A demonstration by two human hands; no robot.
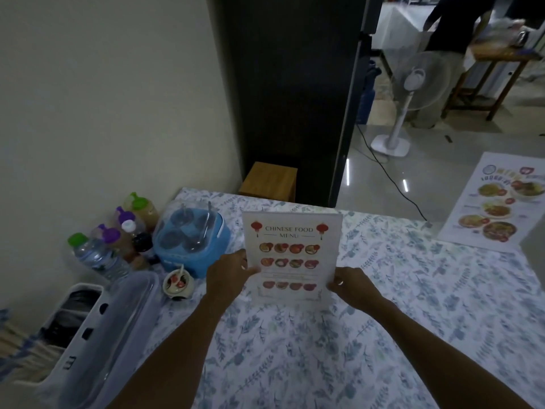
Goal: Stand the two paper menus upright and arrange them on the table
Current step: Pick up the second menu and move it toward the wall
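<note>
Chinese food menu (290, 255), a stiff white paper sheet headed "CHINESE FOOD MENU" with red lanterns and rows of dish photos, stands upright on the leaf-patterned tablecloth (383, 290), pinched at its lower edges by the left hand (228, 274) and right hand (352, 283). Left of the grip sits a blue condiment caddy (191, 240); far right lies the second menu (495, 202), flat.

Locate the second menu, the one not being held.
In the head view, the second menu lies flat at the far right edge of the floral-clothed table, right of the upright Chinese food menu held by both hands.
</note>
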